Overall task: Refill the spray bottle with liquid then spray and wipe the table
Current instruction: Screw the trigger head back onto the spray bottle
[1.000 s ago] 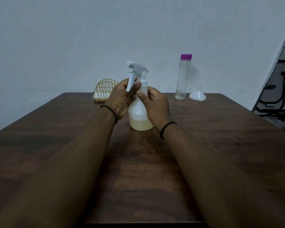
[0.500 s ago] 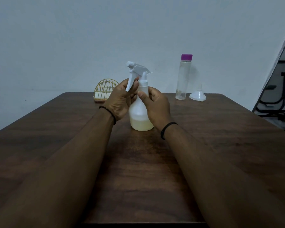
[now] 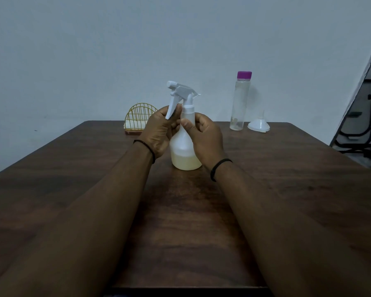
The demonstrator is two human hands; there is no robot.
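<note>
A white spray bottle [image 3: 183, 144] stands upright mid-table with pale yellow liquid in its bottom third. Its white trigger head [image 3: 181, 92] sits on the neck, nozzle pointing left. My left hand [image 3: 159, 130] curls around the neck just under the trigger lever. My right hand [image 3: 202, 136] grips the bottle's shoulder from the right, thumb pressed on the neck. A clear bottle with a purple cap [image 3: 240, 101], nearly empty, stands at the back right beside a white funnel [image 3: 258, 125] lying mouth down.
A gold wire holder [image 3: 138, 116] with white napkins sits at the back left of the dark wooden table [image 3: 287, 179]. A pale wall rises behind. Black metal framing [image 3: 364, 125] stands past the table's right edge.
The trigger head has turned a little on the neck. Both hands stay on the bottle with small finger shifts.
</note>
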